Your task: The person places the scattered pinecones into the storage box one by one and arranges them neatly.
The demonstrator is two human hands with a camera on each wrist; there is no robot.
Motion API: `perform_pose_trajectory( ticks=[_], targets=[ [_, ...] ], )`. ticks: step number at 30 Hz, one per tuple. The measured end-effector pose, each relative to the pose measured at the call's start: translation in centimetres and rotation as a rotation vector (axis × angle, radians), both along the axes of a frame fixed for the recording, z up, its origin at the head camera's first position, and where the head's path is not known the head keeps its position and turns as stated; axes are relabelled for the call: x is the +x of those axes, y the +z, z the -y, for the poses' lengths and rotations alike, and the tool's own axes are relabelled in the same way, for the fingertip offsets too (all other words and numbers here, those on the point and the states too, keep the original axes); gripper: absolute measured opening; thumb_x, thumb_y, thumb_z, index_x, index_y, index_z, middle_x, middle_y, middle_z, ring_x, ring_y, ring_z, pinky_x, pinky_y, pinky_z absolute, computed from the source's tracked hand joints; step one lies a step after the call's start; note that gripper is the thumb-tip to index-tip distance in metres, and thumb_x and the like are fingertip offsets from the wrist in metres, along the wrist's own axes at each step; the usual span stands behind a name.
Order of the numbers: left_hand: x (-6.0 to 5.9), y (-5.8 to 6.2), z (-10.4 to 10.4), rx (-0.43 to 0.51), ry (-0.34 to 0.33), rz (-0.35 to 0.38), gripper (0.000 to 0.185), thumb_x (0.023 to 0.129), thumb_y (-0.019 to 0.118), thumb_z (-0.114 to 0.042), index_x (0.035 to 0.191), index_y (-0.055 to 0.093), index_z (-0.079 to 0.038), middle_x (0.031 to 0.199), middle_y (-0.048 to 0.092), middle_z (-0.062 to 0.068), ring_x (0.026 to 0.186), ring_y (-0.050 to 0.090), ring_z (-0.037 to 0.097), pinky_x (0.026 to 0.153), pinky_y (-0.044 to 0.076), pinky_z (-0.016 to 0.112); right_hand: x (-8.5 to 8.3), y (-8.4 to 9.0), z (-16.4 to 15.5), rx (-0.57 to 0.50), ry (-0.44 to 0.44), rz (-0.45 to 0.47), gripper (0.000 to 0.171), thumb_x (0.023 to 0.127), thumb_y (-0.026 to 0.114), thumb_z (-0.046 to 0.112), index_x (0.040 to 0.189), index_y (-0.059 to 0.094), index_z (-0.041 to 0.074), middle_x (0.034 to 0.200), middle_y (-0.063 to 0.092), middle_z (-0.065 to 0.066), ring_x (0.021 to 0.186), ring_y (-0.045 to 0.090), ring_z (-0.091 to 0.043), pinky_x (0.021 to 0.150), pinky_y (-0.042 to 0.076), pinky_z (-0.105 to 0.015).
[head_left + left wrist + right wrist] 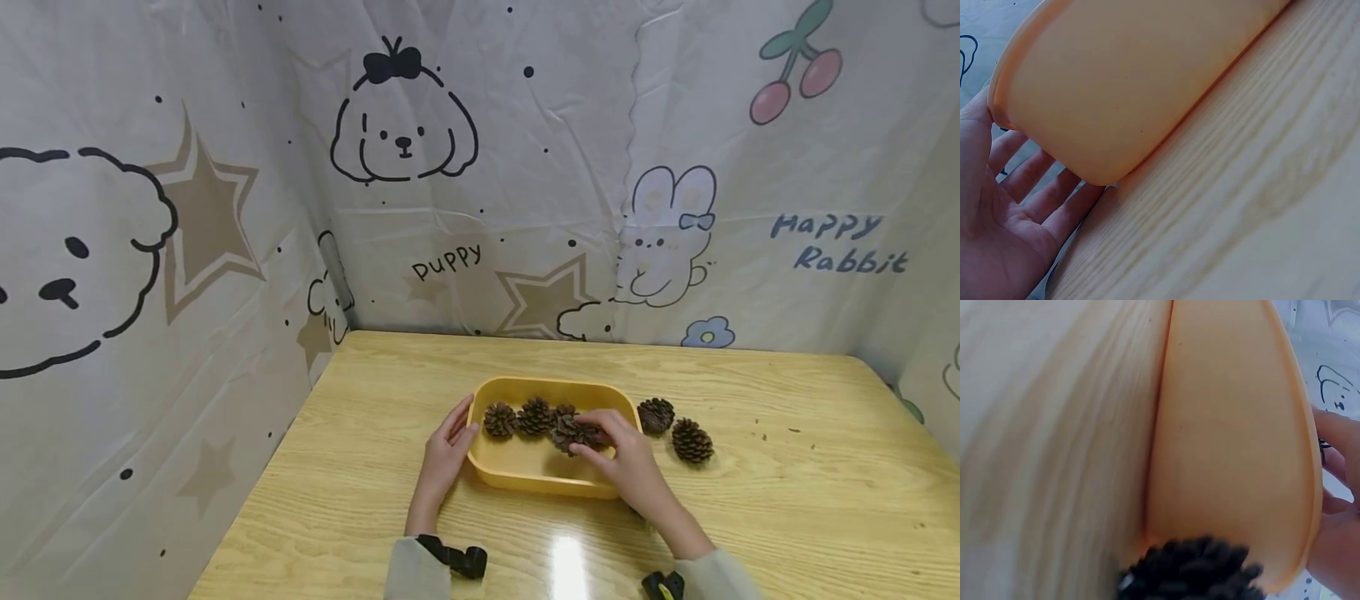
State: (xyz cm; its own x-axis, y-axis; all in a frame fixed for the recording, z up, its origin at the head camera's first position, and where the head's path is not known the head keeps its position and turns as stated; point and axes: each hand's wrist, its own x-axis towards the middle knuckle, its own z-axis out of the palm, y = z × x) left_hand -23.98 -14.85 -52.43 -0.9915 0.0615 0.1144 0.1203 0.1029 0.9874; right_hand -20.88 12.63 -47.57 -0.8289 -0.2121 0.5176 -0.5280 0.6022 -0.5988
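Two pine cones [674,428] lie on the table [787,467] beside your yellow tray [525,479]. Your right hand [626,462] pinches a cone [573,433] inside it; your left hand [447,450], fingers straight, steadies the tray's end.

Held pine cone [573,433] half-hidden by fingers [603,423]

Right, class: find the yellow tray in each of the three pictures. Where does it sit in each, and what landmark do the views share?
Head: the yellow tray sits at centre on the wooden table, between the left hand and right hand.
Left wrist: its outer wall fills the upper left.
Right wrist: its wall runs down the centre-right.
Shared landmark: the table's wood grain.
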Motion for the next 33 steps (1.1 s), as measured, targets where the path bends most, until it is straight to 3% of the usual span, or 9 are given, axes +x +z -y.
perform_pose_trajectory(
  ticks=[22,33],
  targets=[
    [0.0,0.2,-0.1,0.011,0.007,-0.002,0.052,0.1,0.056,-0.024,0.149,0.043,-0.015,0.154,0.043,0.014,0.141,0.043,0.031,0.115,0.04,0.039,-1.9,0.5,5.7,0.172,0.258,0.138,0.032,0.084,0.076,0.014,0.113,0.066,0.007,0.111,0.067,-0.008,0.102,0.066,-0.026,0.086,0.06,-0.038],
    [0.0,0.2,-0.1,0.005,0.006,0.007,0.05,0.101,0.054,-0.019,0.149,0.043,-0.016,0.154,0.042,0.013,0.142,0.043,0.031,0.116,0.039,0.041,-2.5,0.6,6.7,0.227,0.301,0.215,0.028,0.086,0.074,0.015,0.112,0.066,0.007,0.112,0.068,-0.009,0.101,0.066,-0.025,0.085,0.059,-0.036]
  ],
)
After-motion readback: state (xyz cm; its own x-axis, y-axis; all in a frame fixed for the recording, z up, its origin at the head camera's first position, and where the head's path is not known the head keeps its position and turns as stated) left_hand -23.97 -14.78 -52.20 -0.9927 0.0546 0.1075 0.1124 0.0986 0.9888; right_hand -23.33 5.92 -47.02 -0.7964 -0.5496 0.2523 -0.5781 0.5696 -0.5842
